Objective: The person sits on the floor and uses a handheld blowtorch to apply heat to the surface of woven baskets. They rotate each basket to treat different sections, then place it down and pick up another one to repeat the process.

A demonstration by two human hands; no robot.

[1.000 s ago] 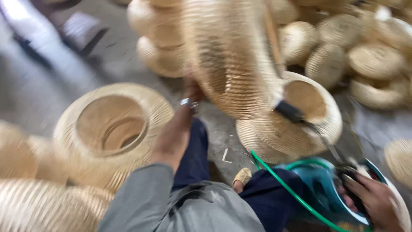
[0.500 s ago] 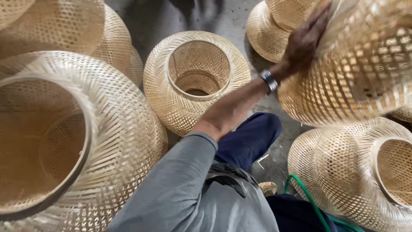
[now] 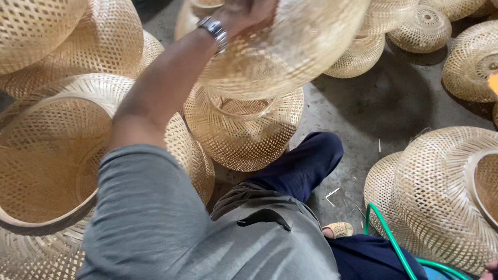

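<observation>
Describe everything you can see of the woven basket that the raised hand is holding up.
The woven bamboo lampshade basket is pale straw-coloured, of thin strips in an open lattice, rounded and bell-like. It looks blurred, so fine detail is unclear. It is tilted and held in the air above another woven basket standing on the concrete floor. The left hand, a metal wristwatch on its wrist, grips it at the upper edge. Whether it touches the basket below cannot be told.

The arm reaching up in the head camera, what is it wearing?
The left arm has a grey sleeve covering the upper part down to the elbow; the forearm is bare. A shiny silver metal wristwatch sits on the wrist. The left hand wears no glove. The right hand barely shows at the bottom corner.
</observation>
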